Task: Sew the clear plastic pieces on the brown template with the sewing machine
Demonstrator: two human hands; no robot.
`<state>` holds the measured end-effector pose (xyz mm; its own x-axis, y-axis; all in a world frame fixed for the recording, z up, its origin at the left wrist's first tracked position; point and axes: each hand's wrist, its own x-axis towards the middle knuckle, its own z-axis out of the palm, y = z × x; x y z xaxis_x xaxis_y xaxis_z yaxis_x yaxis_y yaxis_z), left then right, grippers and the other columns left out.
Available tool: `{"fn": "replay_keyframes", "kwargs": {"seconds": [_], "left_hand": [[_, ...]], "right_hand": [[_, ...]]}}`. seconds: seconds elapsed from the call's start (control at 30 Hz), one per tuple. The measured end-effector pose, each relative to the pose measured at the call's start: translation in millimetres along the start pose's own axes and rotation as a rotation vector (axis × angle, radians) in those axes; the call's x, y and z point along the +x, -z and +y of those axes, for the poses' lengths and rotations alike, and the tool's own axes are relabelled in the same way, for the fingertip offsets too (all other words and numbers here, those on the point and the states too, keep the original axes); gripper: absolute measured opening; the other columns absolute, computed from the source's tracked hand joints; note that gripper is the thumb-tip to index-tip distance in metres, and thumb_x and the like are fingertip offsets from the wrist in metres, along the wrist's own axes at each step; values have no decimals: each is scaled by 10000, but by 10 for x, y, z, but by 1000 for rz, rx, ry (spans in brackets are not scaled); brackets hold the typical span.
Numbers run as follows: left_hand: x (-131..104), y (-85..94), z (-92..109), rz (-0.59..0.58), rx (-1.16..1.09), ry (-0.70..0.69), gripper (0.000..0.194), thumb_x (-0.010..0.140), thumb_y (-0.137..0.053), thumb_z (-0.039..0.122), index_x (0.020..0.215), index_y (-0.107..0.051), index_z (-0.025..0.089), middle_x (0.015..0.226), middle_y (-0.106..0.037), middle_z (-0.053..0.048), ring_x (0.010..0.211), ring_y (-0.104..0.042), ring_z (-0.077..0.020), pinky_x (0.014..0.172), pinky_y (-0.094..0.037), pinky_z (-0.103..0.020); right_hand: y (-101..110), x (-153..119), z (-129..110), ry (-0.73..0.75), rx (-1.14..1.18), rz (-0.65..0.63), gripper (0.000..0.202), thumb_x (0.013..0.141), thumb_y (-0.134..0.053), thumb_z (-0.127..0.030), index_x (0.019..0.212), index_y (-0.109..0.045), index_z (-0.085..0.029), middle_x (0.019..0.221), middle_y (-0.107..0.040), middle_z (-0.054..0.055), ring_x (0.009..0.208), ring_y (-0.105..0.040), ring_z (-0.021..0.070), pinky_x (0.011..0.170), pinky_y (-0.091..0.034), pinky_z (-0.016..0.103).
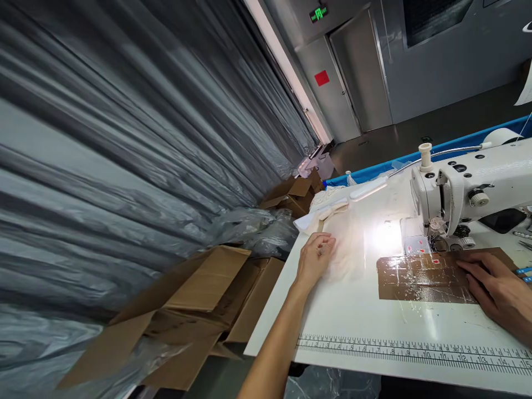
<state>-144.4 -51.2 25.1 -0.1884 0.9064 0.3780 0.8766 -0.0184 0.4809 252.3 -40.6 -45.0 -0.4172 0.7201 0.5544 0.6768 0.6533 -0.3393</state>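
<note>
A white sewing machine [490, 172] stands on the right of a white table [332, 316], its lamp glaring beside the needle area. At the table's left side, my left hand [315, 257] has its fingers curled together at the edge of a thin, pale sheer fabric [343, 244]. My right hand [494, 282] rests with fingers apart on the brown tape-covered patch [428, 280] in front of the machine; nothing shows in it. Small red marks lie near the needle plate. More white cloth [328, 213] lies beyond my left hand.
Open cardboard boxes [208, 282] and clear plastic bags [253, 227] stand left of the table. A printed ruler [407, 352] runs along its front edge. Blue-handled tools [526, 271] lie at the right. A grey curtain [124, 122] hangs on the left.
</note>
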Motion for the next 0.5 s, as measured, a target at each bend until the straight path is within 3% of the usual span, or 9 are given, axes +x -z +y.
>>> {"fn": "replay_keyframes", "kwargs": {"seconds": [0.07, 0.13, 0.23, 0.37, 0.5], "left_hand": [[0, -1, 148, -6, -9, -9, 296, 889, -478, 408, 777, -641, 188, 1032, -686, -64, 803, -613, -154, 606, -469, -231], [-33, -53, 344, -47, -23, -24, 300, 910, -460, 407, 794, -634, 192, 890, -698, -33, 703, -589, -135, 560, -444, -215], [-181, -219, 706, -180, -68, -91, 297, 936, -457, 396, 803, -625, 191, 726, -676, -8, 617, -588, -133, 525, -443, -215], [-507, -462, 1166, -430, -172, -330, 239, 979, -434, 310, 902, -627, 189, 985, -732, -68, 845, -701, -185, 683, -560, -290], [-671, -564, 1380, -504, -208, -622, 230, 1001, -426, 298, 934, -613, 182, 1032, -714, -107, 982, -692, -225, 793, -586, -386]], "right_hand": [[-3, -7, 16, 3, 6, -29, 359, 966, -365, -317, 1101, -663, -168, 1071, -634, 145, 918, -655, 244, 823, -583, 362], [4, -5, 20, 20, 3, -47, 352, 966, -372, -309, 1122, -654, -168, 1081, -626, 144, 922, -653, 239, 813, -585, 353], [32, 15, -11, 24, -4, -9, 349, 965, -358, -274, 1113, -649, -151, 1058, -614, 149, 901, -650, 235, 788, -591, 358], [88, 60, -75, 8, -3, -37, 325, 958, -364, -238, 1106, -639, -150, 1047, -609, 146, 894, -642, 232, 770, -597, 370], [135, 82, -98, 12, 7, -76, 323, 941, -368, -187, 1136, -623, -148, 1059, -617, 148, 931, -638, 241, 785, -601, 386]]}}
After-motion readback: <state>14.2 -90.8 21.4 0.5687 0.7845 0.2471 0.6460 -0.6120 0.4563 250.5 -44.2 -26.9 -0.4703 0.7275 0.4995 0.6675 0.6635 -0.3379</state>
